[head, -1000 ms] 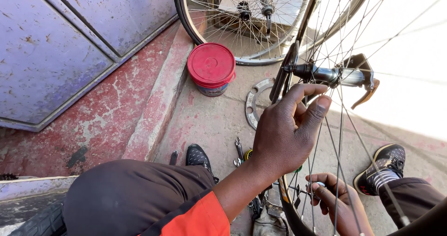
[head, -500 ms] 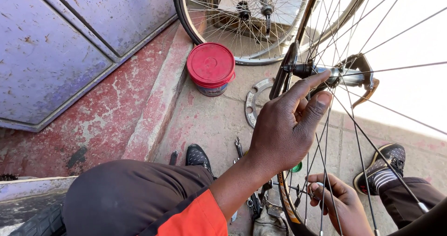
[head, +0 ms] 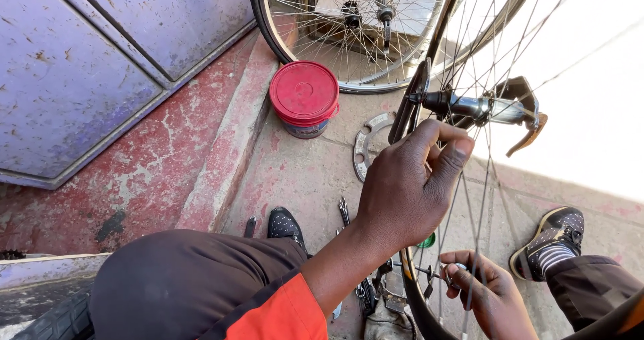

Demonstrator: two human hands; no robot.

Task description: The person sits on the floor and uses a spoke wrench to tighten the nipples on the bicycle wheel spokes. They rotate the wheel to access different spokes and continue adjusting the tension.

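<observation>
We have a bicycle wheel [head: 429, 78] standing upright between our knees, black rim edge-on to the camera, spokes fanning out right. Its hub [head: 479, 108] sits up near top centre, shiny axle body with a brown lever end sticking out on the right.

Left hand [head: 402, 192]: raised just below the hub, fingers curled together, thumb and fingertips closing on the spokes beside the rim. Whether it actually pinches one spoke or just rests on them, we cannot tell.

Right hand [head: 486, 296]: low down at the bottom of the wheel, fingers curled around a small metal tool [head: 436, 273] held at the spokes near the rim. Grip looks closed; the tool tip itself is too small to read.

Around us: red-lidded tub [head: 304, 95] on the concrete ahead, a flat metal ring with holes [head: 365, 145] just right of it, a second spoked wheel [head: 349, 31] leaning behind. Loose hand tools [head: 345, 212] lie on the ground between our shoes. Purple metal door [head: 87, 58] to the left, above a worn red step.
</observation>
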